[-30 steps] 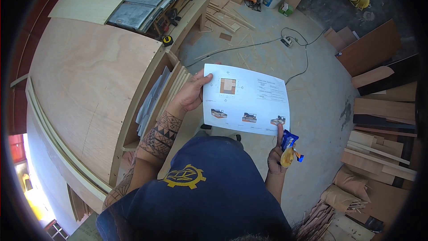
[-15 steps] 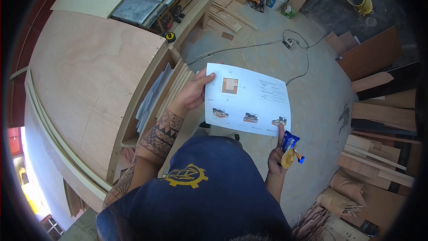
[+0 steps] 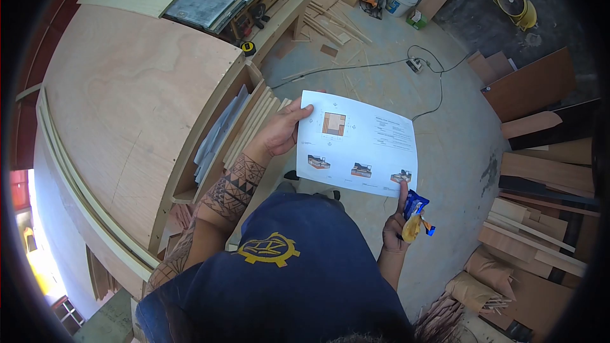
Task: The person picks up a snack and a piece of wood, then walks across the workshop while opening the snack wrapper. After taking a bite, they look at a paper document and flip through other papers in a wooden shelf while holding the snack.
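Note:
A white printed sheet with a square plan, text and three small pictures is held up before my chest. My left hand grips its left edge, thumb on the front and the other fingers hidden behind. At the lower right corner, the extended index finger of my right hand touches the sheet by the rightmost picture. The other fingers of that hand are curled around a blue wrapper with a yellowish item beside it.
On the left is a large plywood-topped bench with a tape measure at its corner. A cable crosses the floor. Wood boards lie along the right. A bucket and a yellow fan stand farther off.
The view has shifted slightly, so the sheet and both hands appear a little farther right and lower. The grip on the sheet and the pointing finger look the same.

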